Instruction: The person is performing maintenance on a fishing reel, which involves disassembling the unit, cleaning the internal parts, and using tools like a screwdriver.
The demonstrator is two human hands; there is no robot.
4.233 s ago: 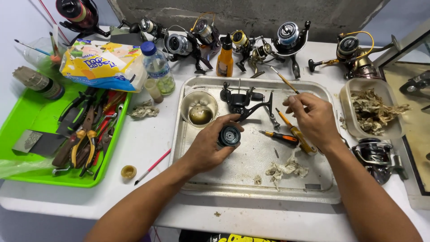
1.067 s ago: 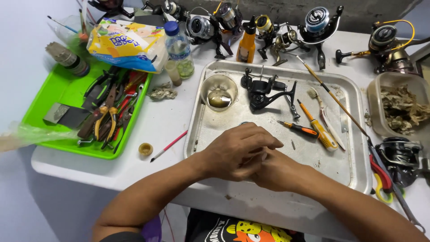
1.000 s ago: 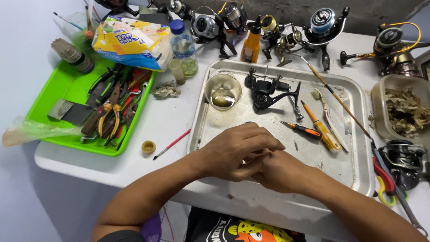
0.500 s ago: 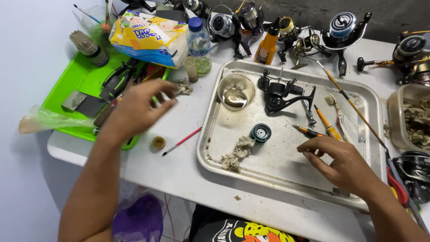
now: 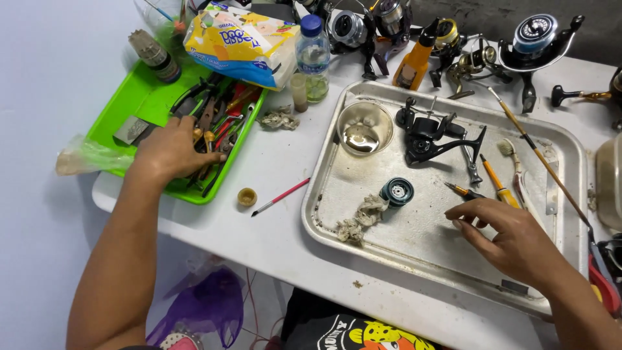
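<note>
Hand tools (image 5: 217, 133), a heap of pliers and cutters with red, orange and black grips, lie in the green tray (image 5: 139, 97) at the left of the white table (image 5: 272, 223), and your left hand (image 5: 170, 150) rests on top of that heap, palm down with the fingers spread among the handles; whether those fingers have closed around any one tool cannot be told, since the hand hides them. A grey flat block (image 5: 131, 129) lies in the tray just beside your thumb. Your right hand (image 5: 512, 236) hovers over the metal tray (image 5: 421, 240) at the right, loosely curled and holding nothing, its fingertips close to the dark tip of an orange-handled screwdriver (image 5: 483, 193). In that tray, well apart from your right hand, sit a small round spool (image 5: 396, 192), a crumpled dirty rag (image 5: 360, 220) touching it, a black reel body (image 5: 433, 137) and a small metal bowl (image 5: 365, 128) of murky liquid. Between the two trays a thin red brush (image 5: 280, 196) and a small yellow cap (image 5: 246, 196) lie on the table. Beyond the green tray stand a clear plastic bottle (image 5: 313, 57) with a blue cap and a yellow tissue pack (image 5: 241, 43), and several fishing reels (image 5: 453, 45) line the far edge.
</note>
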